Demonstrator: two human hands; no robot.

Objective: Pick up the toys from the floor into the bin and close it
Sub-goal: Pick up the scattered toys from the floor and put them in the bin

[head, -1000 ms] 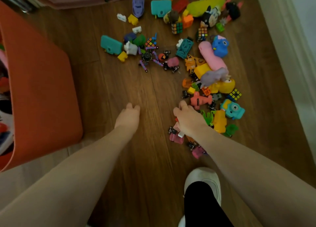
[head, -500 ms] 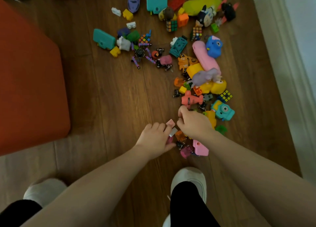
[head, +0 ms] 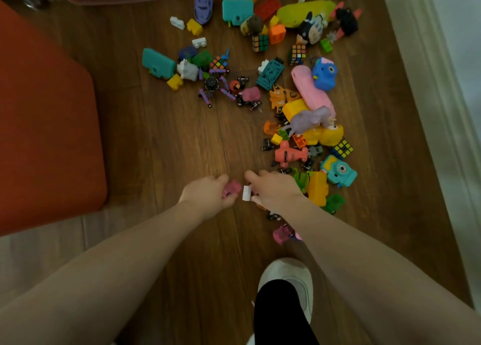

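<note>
Wooden floor (head: pixel 161 147) strewn with bright toys beside orange bin (head: pixel 44 136), both hands low at the near edge of the pile.

Since a second ago: left hand (head: pixel 208 196) moved in from bare boards, now closed around pink toy (head: pixel 232 187); right hand (head: pixel 273 191) pinching white block (head: pixel 246 193). First pieces gathered; dozens left on the floor, bin not yet closed.

Dark wooden plank floor (head: pixel 166 141) showing a smooth, faintly glossy grain; scattered toys, like the teal camera (head: pixel 338 169), looking like hard shiny plastic; orange bin wall (head: pixel 44 126) appearing matt
</note>
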